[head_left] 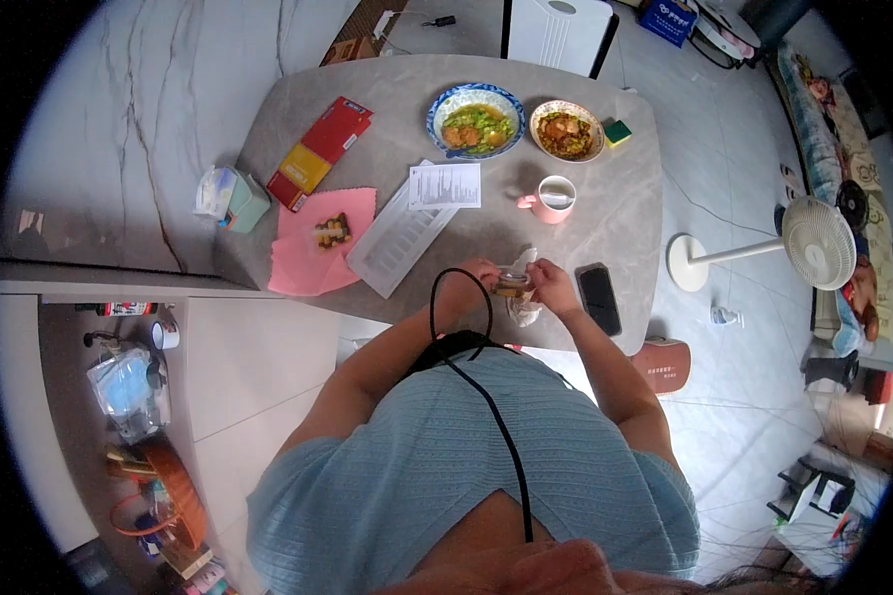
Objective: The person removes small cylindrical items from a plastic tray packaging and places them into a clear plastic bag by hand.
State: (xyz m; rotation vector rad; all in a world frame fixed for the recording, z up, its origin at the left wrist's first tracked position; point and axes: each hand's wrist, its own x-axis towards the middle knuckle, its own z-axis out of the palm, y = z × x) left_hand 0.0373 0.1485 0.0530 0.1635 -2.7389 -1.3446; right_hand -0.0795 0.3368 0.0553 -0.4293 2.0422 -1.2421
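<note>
My left hand (473, 284) and my right hand (553, 285) meet near the table's front edge, fingers closed on a small brownish, partly clear item (511, 285) between them. Its kind is too small to make out. A crumpled white tissue (524, 315) shows behind and below it, by my right fingers. Left of my hands lies a white plastic tray (392, 253) with slots, partly under a printed sheet (445, 185). Farther left, a brown-and-yellow patterned piece (333, 231) rests on a pink cloth (293, 260). A black phone (599, 298) lies right of my right hand.
On the grey table (387, 109) stand a blue-rimmed bowl of food (434, 111), a second bowl of food (535, 121), a pink mug (541, 205) and a green-yellow sponge (617, 133). A red-and-yellow box (319, 154) and tissue pack (230, 198) are left. A fan (695, 263) stands right.
</note>
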